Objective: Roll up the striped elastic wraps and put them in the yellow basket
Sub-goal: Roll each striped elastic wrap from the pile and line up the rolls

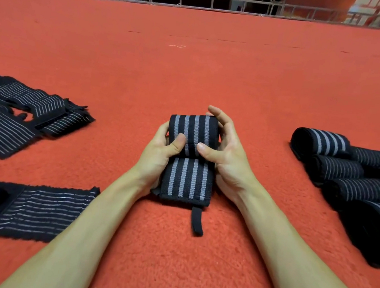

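Centrally, striped wrap [193, 129], between curled fingers [221, 120]

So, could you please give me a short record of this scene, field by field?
surface: red cloth
in work: striped wrap, partly rolled, its flat tail toward the person
hands: left hand and right hand both grip the roll, thumbs on its near side
person's left: unrolled wraps, lying flat
person's right: rolled wraps, clustered together
yellow basket: not in view
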The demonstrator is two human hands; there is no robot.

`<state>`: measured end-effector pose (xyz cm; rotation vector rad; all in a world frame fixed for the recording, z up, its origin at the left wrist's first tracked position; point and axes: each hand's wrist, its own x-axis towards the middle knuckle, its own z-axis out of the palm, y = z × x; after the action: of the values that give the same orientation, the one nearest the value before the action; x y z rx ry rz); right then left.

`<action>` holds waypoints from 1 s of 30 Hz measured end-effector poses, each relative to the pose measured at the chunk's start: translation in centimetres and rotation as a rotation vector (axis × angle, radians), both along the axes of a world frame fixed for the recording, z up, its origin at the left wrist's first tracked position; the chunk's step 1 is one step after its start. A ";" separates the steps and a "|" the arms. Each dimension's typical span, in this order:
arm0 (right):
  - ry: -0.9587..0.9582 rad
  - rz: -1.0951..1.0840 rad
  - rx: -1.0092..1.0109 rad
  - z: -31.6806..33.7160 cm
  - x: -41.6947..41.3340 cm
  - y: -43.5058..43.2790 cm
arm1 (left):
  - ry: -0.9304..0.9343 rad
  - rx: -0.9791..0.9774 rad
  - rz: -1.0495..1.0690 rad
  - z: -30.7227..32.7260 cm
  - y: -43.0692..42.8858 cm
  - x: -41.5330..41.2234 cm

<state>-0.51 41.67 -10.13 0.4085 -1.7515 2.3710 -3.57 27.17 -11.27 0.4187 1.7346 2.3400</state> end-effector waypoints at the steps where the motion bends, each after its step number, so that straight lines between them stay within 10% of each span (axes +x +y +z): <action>1: 0.002 -0.005 0.032 -0.1 0.0 -0.1 | 0.036 -0.022 0.026 -0.2 -0.1 -0.1; 15: -0.216 -0.312 0.260 -0.4 -0.6 -0.2 | 0.333 -0.087 -0.036 -0.5 -0.4 -0.3; 22: -0.242 -0.076 -0.147 0.2 -0.2 0.3 | 0.145 -0.020 -0.116 0.5 0.1 -0.3; 30: -0.179 0.057 -0.162 -0.4 -0.2 0.7 | 0.084 -0.188 0.020 -0.8 0.8 -0.5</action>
<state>-0.73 42.36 -10.53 0.2319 -1.6188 2.6393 -4.02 27.96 -12.10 0.4753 1.9845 2.1754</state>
